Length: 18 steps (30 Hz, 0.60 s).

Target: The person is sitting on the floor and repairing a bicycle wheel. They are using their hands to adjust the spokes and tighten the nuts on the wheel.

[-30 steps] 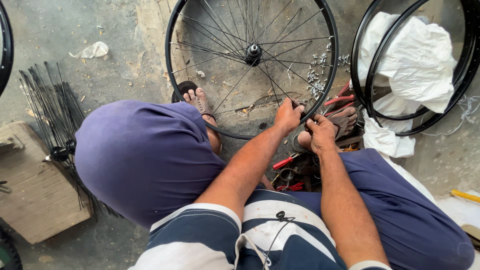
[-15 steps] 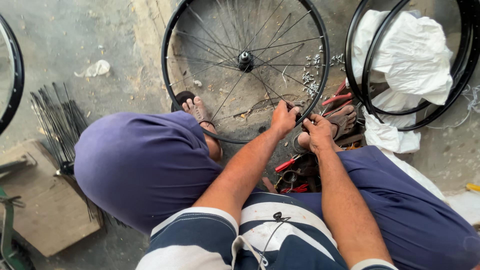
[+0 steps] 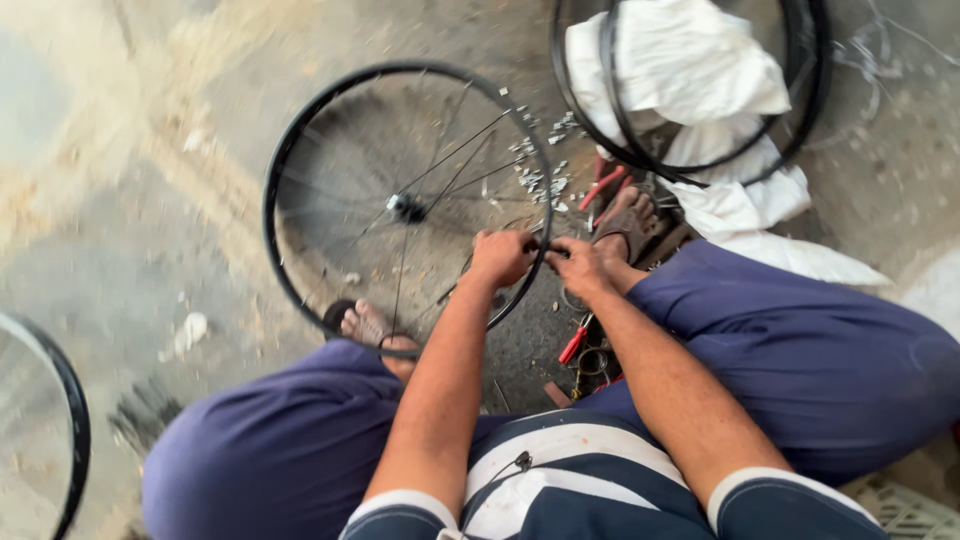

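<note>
A black bicycle wheel rim (image 3: 290,160) with thin spokes and a hub (image 3: 405,208) lies tilted on the concrete floor between my knees. My left hand (image 3: 502,256) grips the near right part of the rim. My right hand (image 3: 580,266) is closed just beside it, fingers pinched at the rim on something too small to make out. My left foot (image 3: 365,325) in a sandal rests under the rim's near edge, and my right foot (image 3: 625,222) sits to the right of the rim.
Two more black rims (image 3: 810,90) lean at the top right over white cloth (image 3: 700,70). Small metal parts (image 3: 540,175) are scattered by the wheel. Red-handled tools (image 3: 575,345) lie between my legs. Another rim (image 3: 70,420) shows at the left edge.
The view has swung, so the wheel now sits lower and further left in frame. Both hands stay together at the rim's edge; the spoke bundle and cardboard at left are out of view.
</note>
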{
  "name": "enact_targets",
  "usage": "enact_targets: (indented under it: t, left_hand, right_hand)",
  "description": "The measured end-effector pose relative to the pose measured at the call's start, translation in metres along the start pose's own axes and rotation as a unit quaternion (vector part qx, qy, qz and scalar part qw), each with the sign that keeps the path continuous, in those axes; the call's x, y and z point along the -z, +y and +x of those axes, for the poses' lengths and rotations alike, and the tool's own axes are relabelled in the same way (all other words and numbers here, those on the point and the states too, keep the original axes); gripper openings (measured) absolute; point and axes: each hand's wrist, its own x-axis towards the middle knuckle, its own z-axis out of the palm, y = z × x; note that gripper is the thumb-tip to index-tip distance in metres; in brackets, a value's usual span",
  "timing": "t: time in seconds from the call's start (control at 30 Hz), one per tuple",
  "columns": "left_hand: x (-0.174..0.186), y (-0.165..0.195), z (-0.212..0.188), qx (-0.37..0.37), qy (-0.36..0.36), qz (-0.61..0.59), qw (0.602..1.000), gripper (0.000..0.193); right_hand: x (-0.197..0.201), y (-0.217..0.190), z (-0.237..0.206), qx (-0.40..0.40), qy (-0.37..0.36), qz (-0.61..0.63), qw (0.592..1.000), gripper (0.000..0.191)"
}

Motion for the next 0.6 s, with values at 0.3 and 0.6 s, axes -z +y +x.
enact_targets:
  t: [0.3, 0.6]
  left_hand:
    - [-0.019, -0.02, 0.01, -0.031, 0.017, 0.029, 0.999, 0.02]
    - [-0.017, -0.017, 0.015, -0.001, 0.005, 0.037, 0.999, 0.031]
  right_hand:
    - [0.0, -0.019, -0.011, 0.048, 0.044, -0.043, 0.997, 0.025]
    - [0.002, -0.031, -0.014, 0.044, 0.036, -0.055, 0.997, 0.026]
